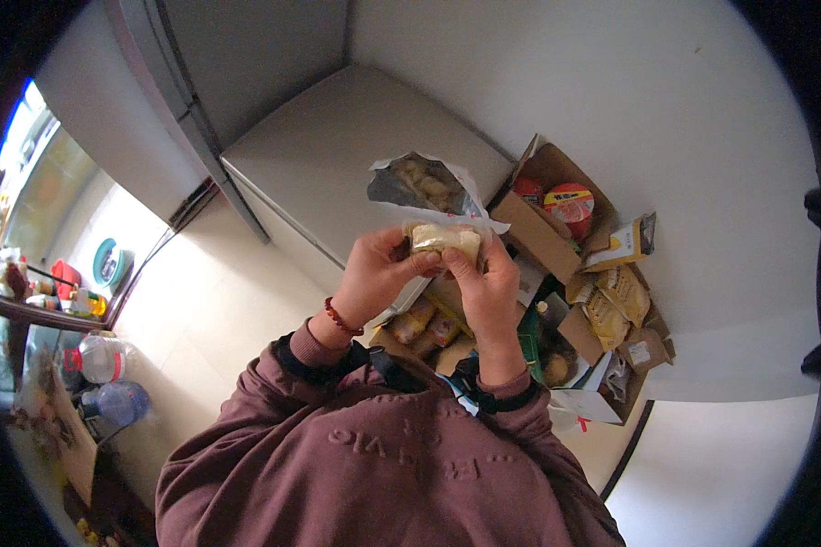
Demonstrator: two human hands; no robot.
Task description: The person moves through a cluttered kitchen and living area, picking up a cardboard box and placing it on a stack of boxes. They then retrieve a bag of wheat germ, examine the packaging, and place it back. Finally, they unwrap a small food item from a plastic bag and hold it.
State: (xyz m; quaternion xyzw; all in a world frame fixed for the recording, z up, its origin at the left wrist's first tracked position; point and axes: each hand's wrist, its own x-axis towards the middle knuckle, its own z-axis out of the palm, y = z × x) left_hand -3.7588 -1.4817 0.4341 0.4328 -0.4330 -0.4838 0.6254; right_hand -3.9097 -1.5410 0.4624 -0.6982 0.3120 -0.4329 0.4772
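Observation:
Both hands grip a small pale packet [445, 239] in clear, shiny wrapping, with the thumbs meeting on its near face. My left hand [378, 268], with a beaded bracelet at the wrist, grips its left end. At the right end, my right hand [487, 277] curls its fingers round behind it. Just beyond the fingers, a torn-open plastic bag [417, 184] with a white edge shows brownish lumpy pieces inside. I cannot tell whether the bag touches the fingers. Behind it stretches the flat top of a pale chest-like cabinet [301, 157].
On the right, a cardboard box [540, 225] contains red-lidded instant noodle tubs [569, 205]. Yellow packets [609, 308] lie in cartons below it, and more packets [417, 321] sit under my forearms. Large plastic bottles [120, 402] stand on the floor at left, near a glass-topped table [41, 311].

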